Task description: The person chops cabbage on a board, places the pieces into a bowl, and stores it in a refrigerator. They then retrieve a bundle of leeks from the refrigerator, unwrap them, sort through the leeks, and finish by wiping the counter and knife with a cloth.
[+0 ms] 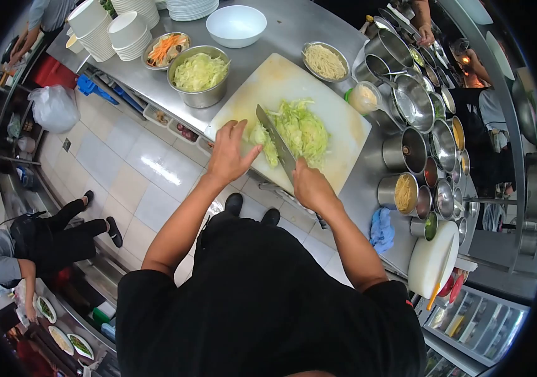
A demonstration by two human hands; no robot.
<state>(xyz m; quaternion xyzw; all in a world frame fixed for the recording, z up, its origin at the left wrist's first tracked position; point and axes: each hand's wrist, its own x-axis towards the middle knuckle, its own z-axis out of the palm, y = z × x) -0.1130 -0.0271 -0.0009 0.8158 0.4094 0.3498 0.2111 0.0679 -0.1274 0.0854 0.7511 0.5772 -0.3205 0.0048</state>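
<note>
The right hand (309, 185) is closed around the handle of a knife (276, 139), whose long blade runs away from the knuckles and rests in a heap of pale green cabbage (306, 132). The left hand (227, 154) lies just beside the blade on its other side, palm down and fingers loosely spread, with the fingertips pressing the near edge of the cabbage (it steadies rather than grasps). Both hands work over a white cutting board (275, 78), and the cabbage sits on the board directly ahead of them, most of it beyond the right hand. Farther out from the left hand stands a steel bowl (200, 74) filled with shredded cabbage, and a dish of carrot strips (167, 49) is just past that. A bowl of noodles (325, 61) sits beyond the board's far corner. Outward of the right hand are steel canisters (406, 151), and a blue cloth (381, 229) lies near the right forearm.
</note>
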